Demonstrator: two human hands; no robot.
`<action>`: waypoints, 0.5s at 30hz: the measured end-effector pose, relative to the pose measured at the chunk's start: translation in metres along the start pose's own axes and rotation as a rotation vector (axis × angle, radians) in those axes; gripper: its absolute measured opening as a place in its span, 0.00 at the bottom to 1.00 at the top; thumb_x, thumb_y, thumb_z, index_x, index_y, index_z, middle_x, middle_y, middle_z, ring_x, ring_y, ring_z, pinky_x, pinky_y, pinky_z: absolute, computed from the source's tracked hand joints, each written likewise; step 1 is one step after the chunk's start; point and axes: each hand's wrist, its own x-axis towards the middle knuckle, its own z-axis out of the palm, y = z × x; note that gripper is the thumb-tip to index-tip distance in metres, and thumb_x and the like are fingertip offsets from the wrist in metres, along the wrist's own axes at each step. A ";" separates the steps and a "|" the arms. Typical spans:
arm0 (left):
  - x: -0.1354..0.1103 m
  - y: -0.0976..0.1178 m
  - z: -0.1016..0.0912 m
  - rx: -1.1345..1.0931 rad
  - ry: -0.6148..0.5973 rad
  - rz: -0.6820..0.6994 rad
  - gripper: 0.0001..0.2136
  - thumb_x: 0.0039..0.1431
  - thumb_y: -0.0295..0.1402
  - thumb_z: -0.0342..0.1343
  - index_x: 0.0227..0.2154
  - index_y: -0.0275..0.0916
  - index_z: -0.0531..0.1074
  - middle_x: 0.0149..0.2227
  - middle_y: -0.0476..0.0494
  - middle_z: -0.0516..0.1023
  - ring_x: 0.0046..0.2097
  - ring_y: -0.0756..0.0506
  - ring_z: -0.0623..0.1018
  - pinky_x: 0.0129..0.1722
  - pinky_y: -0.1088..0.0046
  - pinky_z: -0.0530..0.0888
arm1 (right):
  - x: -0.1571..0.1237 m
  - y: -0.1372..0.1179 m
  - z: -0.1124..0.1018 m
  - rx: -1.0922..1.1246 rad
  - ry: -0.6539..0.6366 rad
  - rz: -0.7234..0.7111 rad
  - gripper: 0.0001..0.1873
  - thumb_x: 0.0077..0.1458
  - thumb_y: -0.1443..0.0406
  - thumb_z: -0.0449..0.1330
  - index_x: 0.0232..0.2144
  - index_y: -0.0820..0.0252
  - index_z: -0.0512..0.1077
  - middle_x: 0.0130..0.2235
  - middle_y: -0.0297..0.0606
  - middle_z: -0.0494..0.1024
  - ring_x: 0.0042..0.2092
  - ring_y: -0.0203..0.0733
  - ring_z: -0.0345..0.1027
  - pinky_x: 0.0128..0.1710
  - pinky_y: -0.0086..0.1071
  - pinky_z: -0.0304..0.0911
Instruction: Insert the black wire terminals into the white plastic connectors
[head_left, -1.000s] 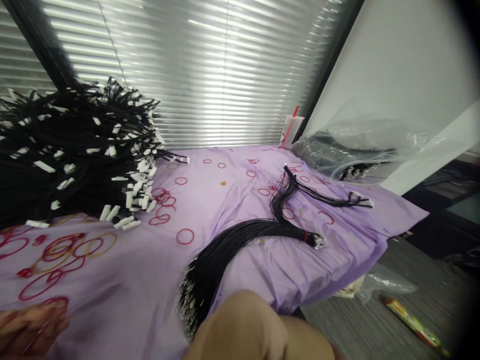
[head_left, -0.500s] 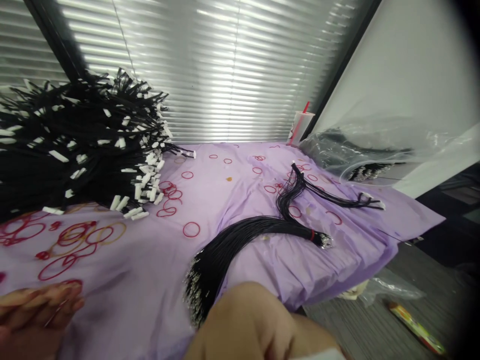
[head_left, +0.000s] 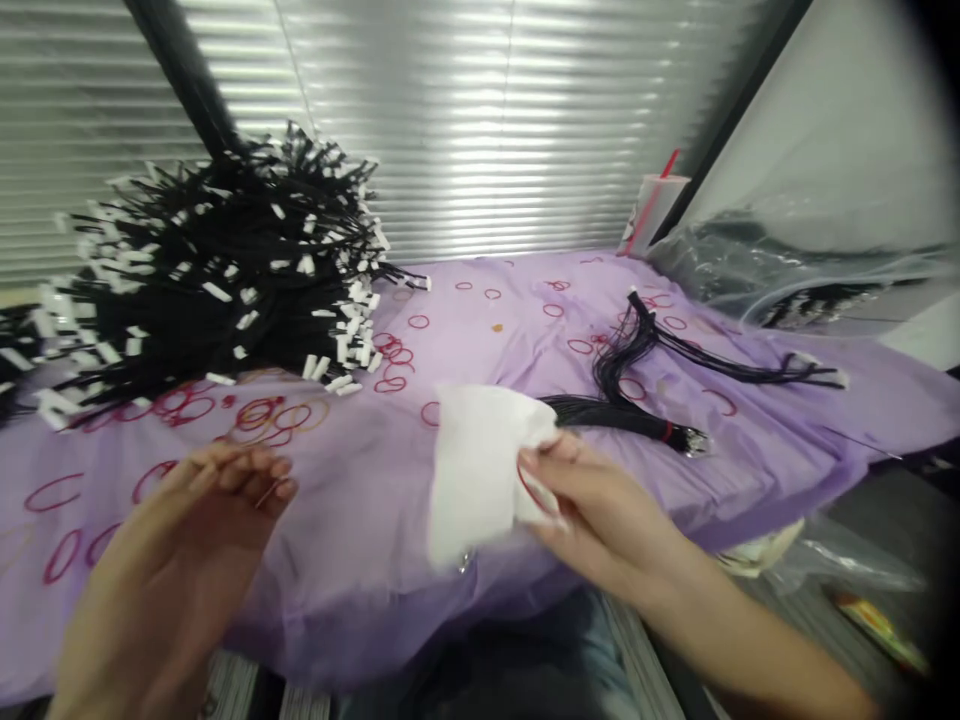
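My right hand (head_left: 592, 510) pinches a white sheet (head_left: 476, 470), apparently a paper tissue, by its right side. A red rubber band (head_left: 536, 490) shows close to those fingers, against the sheet. Behind the sheet lies a bundle of black cables (head_left: 622, 413), tied with a red band near its silvery ends and partly covered by the sheet. At the left, my left hand (head_left: 187, 540) hovers over the cloth with its fingers curled. A thin, pale sliver shows at its fingertips; its kind cannot be made out.
A big heap of black cables (head_left: 225, 270) with white connectors fills the back left. Loose red rubber bands (head_left: 292, 415) dot the purple cloth (head_left: 345, 480). A cup with a red straw (head_left: 652, 215) stands at the back, beside a clear plastic bag (head_left: 735, 265). Blinds rise behind.
The right hand has come up from the bottom edge, bringing the white sheet into view in front of the cable bundle. The left hand now shows higher and farther right. The view has shifted.
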 end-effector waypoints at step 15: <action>0.079 0.019 0.110 -0.071 -0.253 0.340 0.08 0.49 0.29 0.61 0.33 0.38 0.70 0.35 0.49 0.75 0.37 0.54 0.74 0.37 0.81 0.71 | 0.091 -0.065 0.005 -0.171 -0.254 -0.168 0.10 0.46 0.68 0.65 0.34 0.60 0.73 0.28 0.31 0.75 0.29 0.30 0.68 0.33 0.24 0.65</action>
